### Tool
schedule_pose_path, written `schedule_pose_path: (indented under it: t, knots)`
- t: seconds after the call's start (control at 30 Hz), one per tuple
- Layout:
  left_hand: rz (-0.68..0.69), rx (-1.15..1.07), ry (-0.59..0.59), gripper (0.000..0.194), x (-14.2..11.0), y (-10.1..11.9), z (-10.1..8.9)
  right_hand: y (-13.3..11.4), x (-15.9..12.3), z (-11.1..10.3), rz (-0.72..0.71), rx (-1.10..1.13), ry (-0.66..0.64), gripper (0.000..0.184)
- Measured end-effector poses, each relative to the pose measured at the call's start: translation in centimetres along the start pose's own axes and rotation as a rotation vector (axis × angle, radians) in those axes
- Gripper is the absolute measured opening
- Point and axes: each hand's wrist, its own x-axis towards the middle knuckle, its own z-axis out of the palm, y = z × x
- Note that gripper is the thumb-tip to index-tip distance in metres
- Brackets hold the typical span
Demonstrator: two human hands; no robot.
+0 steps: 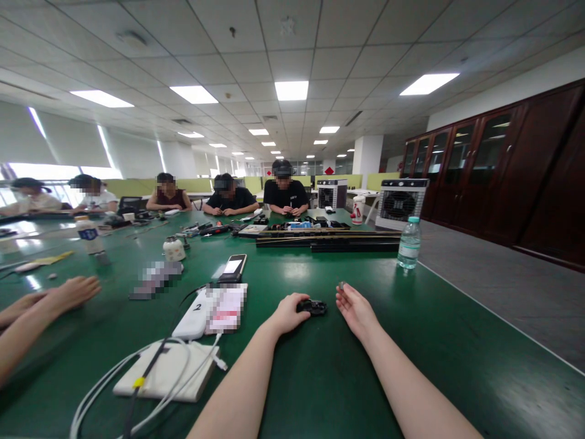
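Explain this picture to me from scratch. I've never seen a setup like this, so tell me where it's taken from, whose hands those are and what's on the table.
There is no machine at work here. The single picture comes from a camera worn on a person's head, looking forward and down, so the two bare forearms reaching in from the bottom are the wearer's own.

The left hand grips one end of a small black object on the green table. The right hand holds a tiny piece at its fingertips; it's too small to identify.

To the left lie a phone and a white cable. A water bottle stands to the right. The hand at the far left belongs to someone else.
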Motion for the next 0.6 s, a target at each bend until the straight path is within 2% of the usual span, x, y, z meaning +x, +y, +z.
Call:
schedule_pose_path:
  t: [0.23,0.6]
  knots:
    - [-0.002,-0.012,0.007,0.048,0.0,0.01,0.05,0.21,0.15,-0.15,-0.014,-0.044,-0.013,0.021]
    - [0.012,0.051,-0.001,0.043,-0.27,0.69,-0.33,0.56,-0.15,0.23,-0.133,-0.32,-0.098,0.037]
